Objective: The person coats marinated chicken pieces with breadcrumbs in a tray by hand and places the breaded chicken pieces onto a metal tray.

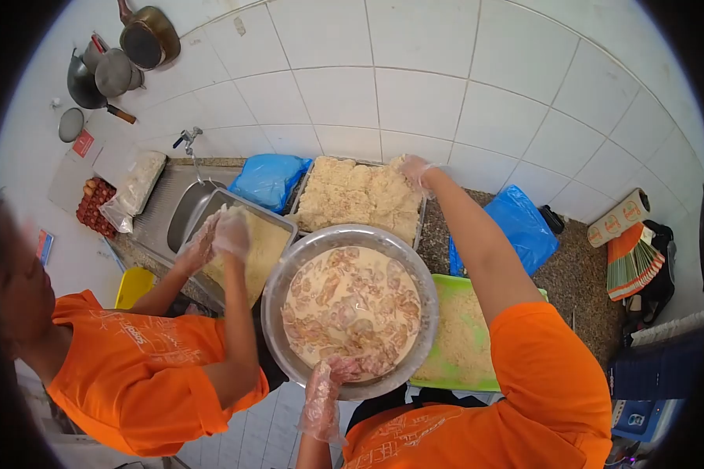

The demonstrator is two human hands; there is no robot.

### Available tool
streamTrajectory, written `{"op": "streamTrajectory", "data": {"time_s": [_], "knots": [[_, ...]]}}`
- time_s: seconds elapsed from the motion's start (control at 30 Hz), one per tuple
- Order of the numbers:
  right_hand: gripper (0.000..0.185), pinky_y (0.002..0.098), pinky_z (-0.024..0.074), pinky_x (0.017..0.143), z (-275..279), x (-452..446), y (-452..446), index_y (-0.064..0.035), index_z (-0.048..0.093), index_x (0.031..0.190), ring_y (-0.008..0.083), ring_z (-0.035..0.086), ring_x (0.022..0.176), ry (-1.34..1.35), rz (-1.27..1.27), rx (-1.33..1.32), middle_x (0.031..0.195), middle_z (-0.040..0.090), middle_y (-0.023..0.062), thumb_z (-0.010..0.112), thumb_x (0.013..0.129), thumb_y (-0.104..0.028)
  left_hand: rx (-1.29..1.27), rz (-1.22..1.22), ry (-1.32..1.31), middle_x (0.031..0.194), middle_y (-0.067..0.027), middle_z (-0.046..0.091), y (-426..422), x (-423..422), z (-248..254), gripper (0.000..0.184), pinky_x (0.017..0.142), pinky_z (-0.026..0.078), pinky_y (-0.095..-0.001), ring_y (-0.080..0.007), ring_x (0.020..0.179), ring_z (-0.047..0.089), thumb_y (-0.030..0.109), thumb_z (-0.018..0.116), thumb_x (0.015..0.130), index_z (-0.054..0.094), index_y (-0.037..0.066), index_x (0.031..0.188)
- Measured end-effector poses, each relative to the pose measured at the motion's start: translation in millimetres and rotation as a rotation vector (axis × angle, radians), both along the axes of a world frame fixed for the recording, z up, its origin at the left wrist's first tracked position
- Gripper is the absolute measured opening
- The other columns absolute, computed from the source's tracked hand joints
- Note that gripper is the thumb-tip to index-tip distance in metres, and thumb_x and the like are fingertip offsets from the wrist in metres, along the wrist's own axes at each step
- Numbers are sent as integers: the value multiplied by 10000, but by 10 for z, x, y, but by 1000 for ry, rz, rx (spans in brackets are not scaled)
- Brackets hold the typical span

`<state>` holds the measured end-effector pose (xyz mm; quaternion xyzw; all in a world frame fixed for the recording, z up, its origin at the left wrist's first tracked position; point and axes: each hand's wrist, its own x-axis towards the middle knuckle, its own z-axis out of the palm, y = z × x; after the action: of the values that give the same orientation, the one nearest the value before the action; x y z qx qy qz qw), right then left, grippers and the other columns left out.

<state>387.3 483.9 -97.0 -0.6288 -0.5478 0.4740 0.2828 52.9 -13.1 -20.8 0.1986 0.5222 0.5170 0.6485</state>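
Observation:
My left hand (332, 383), in a clear plastic glove, reaches over the near rim of a big metal bowl (272, 313). Its fingers are closed on a wet piece of raw meat (377, 361) at the edge of the creamy liquid. Many more raw pieces lie in that liquid. Also gloved, my right hand (421, 173) rests at the far right corner of a metal tray packed with breaded pieces (360, 195). Its fingers lie on the breaded layer, their tips partly hidden. A green tray of crumbs (457, 336) is right of the bowl.
At the left, a co-worker's gloved hands (219, 234) are together over a metal tray of crumbs (262, 246). Behind are a sink (188, 211), a tap (188, 139) and a blue plastic bag (267, 181). Another blue bag (520, 230) lies right of my arm.

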Motion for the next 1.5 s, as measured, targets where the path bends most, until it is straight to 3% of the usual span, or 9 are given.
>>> {"op": "streamTrajectory", "data": {"time_s": [0.1, 0.27, 0.4, 0.47, 0.6, 0.73, 0.8, 0.97, 1.5], "knots": [[261, 454, 562, 725, -63, -49, 61, 60, 646, 1054, 319, 686, 839, -170, 107, 146, 909, 689, 183, 621, 884, -136, -6, 17, 2, 1222, -253, 645, 10, -84, 53, 493, 1030, 497, -443, -330, 1122, 651, 370, 496, 1058, 494, -43, 1327], [620, 482, 364, 1153, -44, -477, -299, -16, 416, 1489, 388, 484, 1371, -991, 257, 542, 1428, 547, 223, 529, 963, -325, 4, -20, 48, 1232, -223, 651, 100, -121, 51, 485, 1040, 487, -428, -300, 1155, 637, 381, 529, 1049, 530, -26, 1313], [731, 492, 302, 1203, -109, -767, -539, -22, 260, 1573, 373, 336, 1476, -1036, 116, 617, 1498, 488, 211, 421, 1013, -464, 33, 10, 59, 1217, -200, 660, 98, -74, -3, 488, 1024, 493, -419, -288, 1131, 644, 380, 568, 1034, 531, -21, 1310], [844, 512, 302, 1196, 66, -757, -435, -31, 198, 1594, 370, 277, 1504, -932, 215, 276, 1531, 434, 238, 379, 1002, -605, 69, 2, 67, 1209, -185, 667, 119, -79, -87, 477, 1017, 493, -413, -281, 1121, 647, 374, 581, 1030, 544, -15, 1303], [913, 500, 344, 1175, 477, -636, -712, -34, 115, 1605, 391, 426, 1414, -735, 33, 489, 1469, 511, 234, 461, 982, -604, 42, -75, 272, 1138, -95, 677, 285, -11, -23, 342, 947, 494, -325, -165, 1056, 630, 250, 579, 1037, 591, -15, 1253], [1018, 478, 507, 984, 1651, -872, -2559, 94, 124, 1547, 415, 689, 1005, -439, 201, 120, 984, 703, 289, 590, 933, -570, 98, -154, 557, 1006, -58, 690, 164, -31, -176, 223, 828, 495, -272, -108, 938, 621, 132, 606, 1004, 621, 5, 1186], [748, 466, 514, 946, 1071, -850, -3119, -62, 360, 1511, 422, 673, 955, -559, 381, 263, 1046, 695, 242, 625, 942, -470, 192, -185, 697, 894, -53, 681, 149, 0, -146, 198, 759, 499, -292, -109, 831, 605, 146, 616, 993, 644, 25, 1148], [215, 510, 531, 850, 179, -1361, -4207, -26, 703, 1037, 401, 686, 933, -472, 565, 448, 986, 703, 242, 561, 893, -96, 169, -216, 740, 912, -61, 692, -52, 42, -262, 222, 763, 506, -299, -114, 837, 619, 149, 618, 984, 649, 20, 1162], [222, 451, 569, 803, 213, -1574, -3997, 51, 723, 909, 415, 712, 906, -473, 660, 322, 928, 708, 274, 665, 788, -125, 267, -226, 634, 959, -27, 665, -216, 467, -149, 209, 787, 496, -261, -83, 871, 596, 103, 655, 980, 647, -4, 1160]]}}
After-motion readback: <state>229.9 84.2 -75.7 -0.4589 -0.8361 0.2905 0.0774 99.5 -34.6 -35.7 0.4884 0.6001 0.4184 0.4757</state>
